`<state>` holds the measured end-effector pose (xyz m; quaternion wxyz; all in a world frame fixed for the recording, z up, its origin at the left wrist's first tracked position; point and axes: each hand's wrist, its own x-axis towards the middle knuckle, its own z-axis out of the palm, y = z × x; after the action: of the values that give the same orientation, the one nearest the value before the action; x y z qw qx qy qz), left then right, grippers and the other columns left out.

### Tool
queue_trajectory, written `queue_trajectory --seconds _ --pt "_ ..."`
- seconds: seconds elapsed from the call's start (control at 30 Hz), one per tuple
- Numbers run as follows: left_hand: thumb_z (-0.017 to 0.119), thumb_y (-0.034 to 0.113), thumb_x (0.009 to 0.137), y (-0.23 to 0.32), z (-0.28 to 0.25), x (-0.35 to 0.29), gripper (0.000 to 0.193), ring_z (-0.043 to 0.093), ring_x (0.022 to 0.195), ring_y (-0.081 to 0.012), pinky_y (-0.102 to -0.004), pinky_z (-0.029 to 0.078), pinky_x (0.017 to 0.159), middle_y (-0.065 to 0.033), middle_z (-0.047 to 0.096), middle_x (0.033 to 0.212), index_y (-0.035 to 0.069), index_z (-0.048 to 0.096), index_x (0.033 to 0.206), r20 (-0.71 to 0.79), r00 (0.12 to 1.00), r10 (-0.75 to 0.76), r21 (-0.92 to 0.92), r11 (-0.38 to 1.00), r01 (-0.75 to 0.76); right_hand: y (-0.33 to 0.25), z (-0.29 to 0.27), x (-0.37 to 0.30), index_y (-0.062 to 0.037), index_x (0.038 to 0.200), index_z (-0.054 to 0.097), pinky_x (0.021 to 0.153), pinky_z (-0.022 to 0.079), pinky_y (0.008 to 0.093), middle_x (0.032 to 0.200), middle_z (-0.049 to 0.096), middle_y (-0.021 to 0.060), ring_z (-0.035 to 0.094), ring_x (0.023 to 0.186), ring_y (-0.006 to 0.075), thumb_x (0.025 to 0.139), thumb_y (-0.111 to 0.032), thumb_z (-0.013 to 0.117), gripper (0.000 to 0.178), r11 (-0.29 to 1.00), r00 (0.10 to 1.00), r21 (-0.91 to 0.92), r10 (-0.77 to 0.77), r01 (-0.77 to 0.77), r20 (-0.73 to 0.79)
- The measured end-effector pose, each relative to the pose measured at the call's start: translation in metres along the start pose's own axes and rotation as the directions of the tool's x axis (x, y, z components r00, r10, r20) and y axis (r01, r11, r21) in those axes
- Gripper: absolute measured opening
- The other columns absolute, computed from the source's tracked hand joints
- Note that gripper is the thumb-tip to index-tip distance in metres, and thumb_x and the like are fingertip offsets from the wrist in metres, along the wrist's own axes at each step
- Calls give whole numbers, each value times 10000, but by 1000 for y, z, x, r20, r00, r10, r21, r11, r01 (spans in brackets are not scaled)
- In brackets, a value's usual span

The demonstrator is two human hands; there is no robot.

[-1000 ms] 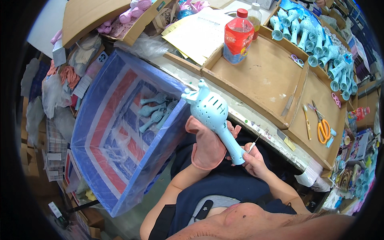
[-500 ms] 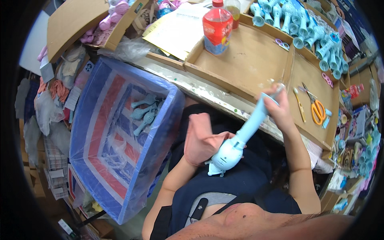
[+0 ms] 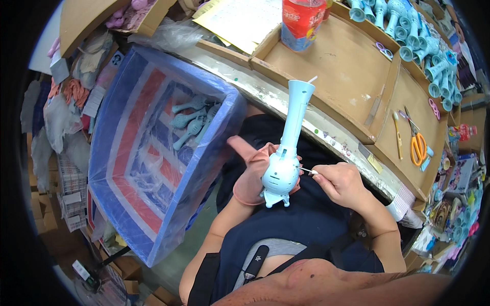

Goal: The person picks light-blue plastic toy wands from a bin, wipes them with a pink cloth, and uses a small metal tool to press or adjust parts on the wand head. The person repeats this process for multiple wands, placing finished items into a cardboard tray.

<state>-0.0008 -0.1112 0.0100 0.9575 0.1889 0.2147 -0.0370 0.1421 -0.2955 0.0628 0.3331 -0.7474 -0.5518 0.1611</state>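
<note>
Right hand (image 3: 343, 183) lowered to bulb (image 3: 280, 171) — gripping thin tool (image 3: 309, 171), gloved left hand (image 3: 251, 176) holding blue toy (image 3: 290, 138)

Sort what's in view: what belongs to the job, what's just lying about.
Seemingly part of the job:
long light-blue plastic wand, in the pink-gloved left hand;
thin metal-tipped white-handled tool, in the right hand;
similar light-blue pieces, in the striped blue box.

Seemingly just lying about:
orange-handled metal scissors;
slender yellow stick;
red-and-blue plastic bottle;
yellow paper sheets.
</note>
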Motion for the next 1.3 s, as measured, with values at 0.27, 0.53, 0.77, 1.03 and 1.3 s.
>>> queue_trajectory --seconds 0.27,0.53,0.77,1.03,1.3 --pt "700 252 883 -11 -25 25 437 674 920 -201 -312 566 800 -146 667 1044 -59 543 1148 166 969 183 376 896 -234 25 -12 12 -65 926 683 502 395 290 560 509 -15 461 462 145 997 -282 549 265 588 799 601 137 -541 585" --pt "629 70 886 -6 -2 4 407 600 940 -123 -257 496 846 -76 611 1052 -70 477 1237 89 896 436 683 628 -373 24 4 13 -26 935 652 585 464 311 687 609 40 563 594 165 991 -267 567 262 694 904 604 169 -392 393" --pt "584 99 921 4 -5 9 340 592 902 -108 -230 484 816 -51 614 993 -54 505 1213 11 977 211 503 843 -188 14 11 9 -62 952 653 604 471 374 680 559 71 568 603 298 905 -208 646 153 954 970 -193 -241 229 -41" --pt "735 133 843 -4 -10 9 408 667 873 -123 -245 537 768 -109 696 986 -62 559 1156 82 842 533 687 582 -436 15 3 28 -51 917 668 606 453 337 680 516 89 550 640 271 949 -260 592 225 909 979 372 142 -187 146" --pt "854 45 623 3 3 4 603 593 975 -181 -288 492 871 -77 617 1071 -2 589 1162 234 860 454 857 321 -403 18 0 29 -93 918 714 502 410 300 648 503 37 538 573 190 808 -239 748 186 912 901 -231 -386 340 -199"
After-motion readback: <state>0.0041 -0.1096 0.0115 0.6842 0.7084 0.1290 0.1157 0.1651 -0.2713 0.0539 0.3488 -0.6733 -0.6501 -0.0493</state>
